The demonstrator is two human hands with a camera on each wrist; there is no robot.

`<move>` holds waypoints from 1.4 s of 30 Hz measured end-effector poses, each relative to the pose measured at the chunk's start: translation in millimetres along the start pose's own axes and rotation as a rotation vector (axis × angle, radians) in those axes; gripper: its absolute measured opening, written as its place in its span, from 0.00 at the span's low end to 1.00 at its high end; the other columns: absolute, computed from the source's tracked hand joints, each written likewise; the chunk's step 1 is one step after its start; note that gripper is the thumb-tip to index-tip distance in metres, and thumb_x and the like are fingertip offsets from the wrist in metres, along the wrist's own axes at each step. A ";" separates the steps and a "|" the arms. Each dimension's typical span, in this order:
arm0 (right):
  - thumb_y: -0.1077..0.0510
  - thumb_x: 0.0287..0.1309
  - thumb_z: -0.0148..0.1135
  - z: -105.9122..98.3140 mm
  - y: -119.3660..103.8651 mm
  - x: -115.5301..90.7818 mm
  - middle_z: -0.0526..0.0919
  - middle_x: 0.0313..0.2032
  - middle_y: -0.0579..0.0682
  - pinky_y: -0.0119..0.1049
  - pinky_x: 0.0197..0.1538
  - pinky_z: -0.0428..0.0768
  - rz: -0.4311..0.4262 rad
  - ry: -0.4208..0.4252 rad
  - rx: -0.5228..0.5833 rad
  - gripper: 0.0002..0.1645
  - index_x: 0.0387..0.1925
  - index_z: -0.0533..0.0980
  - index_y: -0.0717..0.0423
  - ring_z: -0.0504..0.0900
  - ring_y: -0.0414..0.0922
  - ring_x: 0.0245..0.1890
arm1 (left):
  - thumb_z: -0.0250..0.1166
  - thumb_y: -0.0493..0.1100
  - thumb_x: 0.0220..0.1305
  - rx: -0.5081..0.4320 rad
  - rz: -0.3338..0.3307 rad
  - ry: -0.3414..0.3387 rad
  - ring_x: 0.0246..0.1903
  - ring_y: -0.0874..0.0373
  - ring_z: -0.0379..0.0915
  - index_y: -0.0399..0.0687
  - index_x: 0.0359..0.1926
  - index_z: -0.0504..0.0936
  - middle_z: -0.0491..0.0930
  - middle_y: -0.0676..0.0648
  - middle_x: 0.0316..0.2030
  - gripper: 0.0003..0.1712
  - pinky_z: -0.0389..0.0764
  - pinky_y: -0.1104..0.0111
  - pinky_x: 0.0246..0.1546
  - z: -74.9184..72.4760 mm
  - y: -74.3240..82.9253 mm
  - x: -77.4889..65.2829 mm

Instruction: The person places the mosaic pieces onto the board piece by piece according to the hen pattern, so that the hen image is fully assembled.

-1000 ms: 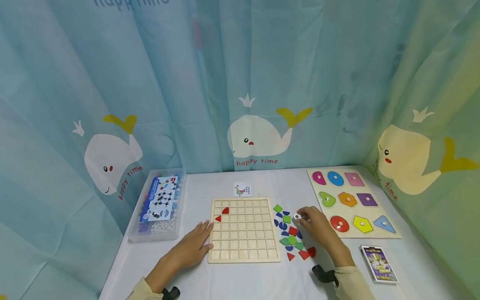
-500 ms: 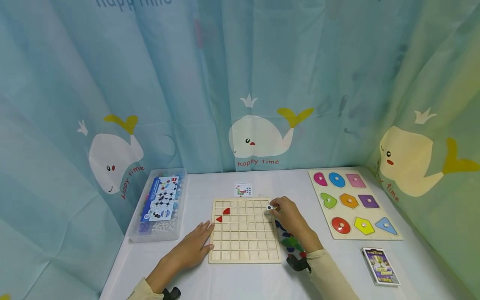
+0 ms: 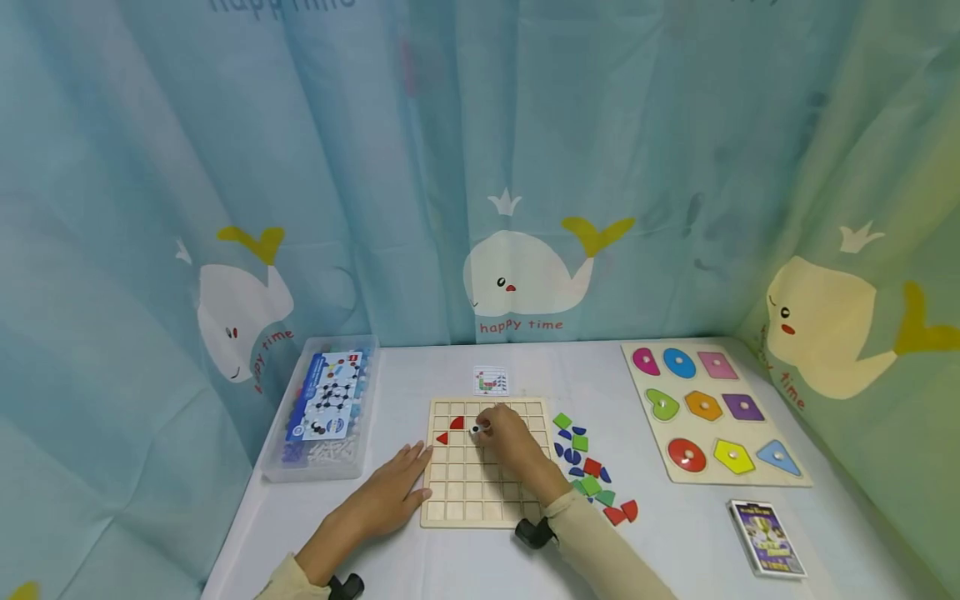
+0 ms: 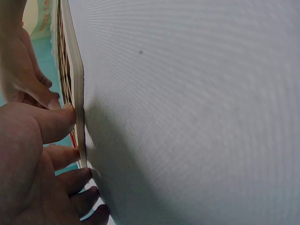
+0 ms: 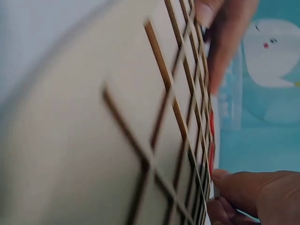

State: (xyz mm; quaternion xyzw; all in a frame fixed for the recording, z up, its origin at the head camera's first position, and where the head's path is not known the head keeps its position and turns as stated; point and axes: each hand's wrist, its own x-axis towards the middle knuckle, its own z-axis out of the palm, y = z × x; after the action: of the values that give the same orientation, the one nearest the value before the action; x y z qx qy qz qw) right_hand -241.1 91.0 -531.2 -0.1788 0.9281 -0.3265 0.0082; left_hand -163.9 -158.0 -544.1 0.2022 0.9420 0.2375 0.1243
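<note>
A wooden grid board (image 3: pixel 454 528) lies flat on the white table. Two red pieces sit in its upper left cells, a quarter circle (image 3: pixel 457 423) and a small triangle (image 3: pixel 442 438). Over the upper middle cells, my right hand (image 3: pixel 513 443) pinches a small white piece with a black dot (image 3: pixel 476 430) between thumb and fingers. In the right wrist view the piece is hidden behind that hand (image 5: pixel 258 192). My left hand (image 3: pixel 392 493) rests on the table with its fingers spread, thumb and fingertips against the board's left edge; the left wrist view shows these fingertips (image 4: pixel 69 111) at the rim.
Loose green, blue and red pieces (image 3: pixel 590 485) lie right of the board. Behind it is a small pattern card (image 3: pixel 491 381). A clear plastic box (image 3: pixel 321 417) stands left. On the right are a knobbed shape puzzle (image 3: pixel 757 427) and a card box (image 3: pixel 767 538).
My right hand has carried the white dotted piece left, from the loose pieces to over the board's upper middle. My left hand stays at the board's left edge.
</note>
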 end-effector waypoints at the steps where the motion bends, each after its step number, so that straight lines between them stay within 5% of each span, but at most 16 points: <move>1: 0.65 0.65 0.72 3.6 -3.0 0.1 0.81 0.40 0.53 0.42 0.46 0.87 -0.008 -0.001 -0.003 0.11 0.47 0.84 0.66 0.84 0.48 0.43 | 0.58 0.53 0.81 0.000 0.002 -0.001 0.81 0.36 0.48 0.42 0.83 0.58 0.56 0.37 0.82 0.39 0.59 0.40 0.78 -0.1 -0.2 0.2; 12: 0.63 0.63 0.74 22.9 -21.1 2.4 0.81 0.39 0.51 0.38 0.44 0.86 0.003 -0.001 -0.030 0.11 0.45 0.85 0.64 0.83 0.45 0.40 | 0.58 0.52 0.81 0.004 0.018 0.006 0.81 0.36 0.49 0.41 0.82 0.58 0.56 0.36 0.81 0.39 0.59 0.40 0.78 -1.5 0.4 -0.4; 20: 0.59 0.63 0.75 22.1 -24.2 5.2 0.80 0.37 0.48 0.36 0.41 0.84 0.025 -0.056 -0.042 0.12 0.44 0.85 0.63 0.79 0.41 0.37 | 0.60 0.51 0.80 0.005 0.023 0.013 0.81 0.34 0.49 0.40 0.82 0.59 0.57 0.36 0.81 0.39 0.60 0.38 0.77 -2.8 2.9 -1.6; 42: 0.56 0.63 0.76 20.3 -24.3 9.5 0.79 0.34 0.47 0.35 0.37 0.80 0.029 -0.048 -0.066 0.13 0.43 0.83 0.60 0.76 0.40 0.32 | 0.59 0.52 0.80 0.007 0.017 0.012 0.81 0.35 0.50 0.41 0.82 0.59 0.56 0.37 0.81 0.39 0.60 0.39 0.77 -1.6 2.9 -1.0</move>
State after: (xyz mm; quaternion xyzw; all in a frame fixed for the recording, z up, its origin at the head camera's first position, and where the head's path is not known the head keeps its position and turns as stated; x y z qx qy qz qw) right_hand -239.4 58.0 -531.4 -0.1734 0.9403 -0.2913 0.0294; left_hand -162.6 -156.7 -541.1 0.2091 0.9417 0.2366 0.1161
